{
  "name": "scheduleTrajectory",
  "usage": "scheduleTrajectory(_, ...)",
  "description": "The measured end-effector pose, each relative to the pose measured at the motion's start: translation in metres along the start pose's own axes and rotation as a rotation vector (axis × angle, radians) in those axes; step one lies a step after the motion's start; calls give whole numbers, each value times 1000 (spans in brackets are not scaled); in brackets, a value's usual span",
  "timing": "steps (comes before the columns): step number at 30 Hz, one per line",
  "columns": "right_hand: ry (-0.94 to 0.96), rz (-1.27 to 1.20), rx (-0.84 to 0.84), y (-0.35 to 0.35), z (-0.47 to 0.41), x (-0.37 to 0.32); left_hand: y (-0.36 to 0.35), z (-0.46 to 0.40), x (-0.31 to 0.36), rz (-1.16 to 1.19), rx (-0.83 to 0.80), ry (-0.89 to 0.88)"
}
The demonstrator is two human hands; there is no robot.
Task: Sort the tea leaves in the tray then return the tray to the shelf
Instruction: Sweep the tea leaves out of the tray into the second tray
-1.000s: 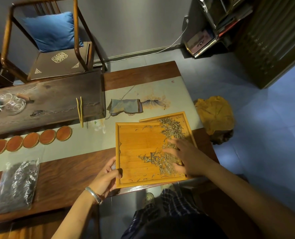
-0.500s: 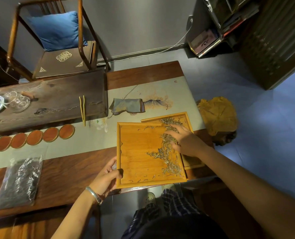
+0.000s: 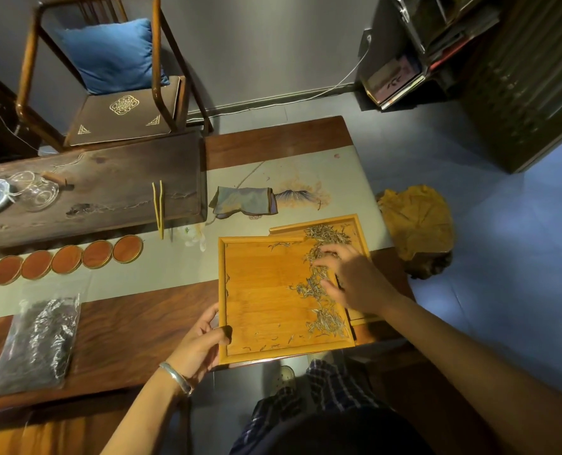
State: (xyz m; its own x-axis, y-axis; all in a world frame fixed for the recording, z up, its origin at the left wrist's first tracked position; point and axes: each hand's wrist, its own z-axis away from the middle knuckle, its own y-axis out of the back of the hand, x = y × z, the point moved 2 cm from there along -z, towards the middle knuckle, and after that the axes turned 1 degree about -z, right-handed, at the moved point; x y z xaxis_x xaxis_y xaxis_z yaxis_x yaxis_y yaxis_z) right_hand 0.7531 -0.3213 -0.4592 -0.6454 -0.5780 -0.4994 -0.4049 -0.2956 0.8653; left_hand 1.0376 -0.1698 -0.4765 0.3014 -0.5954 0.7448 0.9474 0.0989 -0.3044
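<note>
Tray: bamboo tray (image 3: 266, 290) lies flat at the near edge of the surface (image 3: 115, 326), its right side overlapping a second bamboo tray (image 3: 355, 224) beneath it, likely so that leaves can be raked from one to the other.
Left hand: left hand (image 3: 204, 344) grips the tray's near-left corner, thumb over the rim, fingers curled under, presumably to steady it against the raking.
Right hand: right hand (image 3: 351, 277) is spread, fingers fairly straight, fingertips on the tea leaves; it holds nothing that I can make out.
Tea leaves: tea leaves (image 3: 327, 318) run in a loose band under and beside the right hand, from the far tray down to the near-right corner; stray bits lie toward the left hand.
Shelf: shelf (image 3: 414, 60) stands well beyond the right hand, across the floor.
Stage: sorting looks under way; the tray's return is not yet begun.
</note>
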Motion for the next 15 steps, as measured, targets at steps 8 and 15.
scheduleTrajectory(8, 57, 1, -58, -18, 4, -7, 2, -4, 4, -37, -9, -1)
scheduleTrajectory(15, -41, -23, -54, -10, -16, 7, 3, 1, 6, -64, -43, -6)
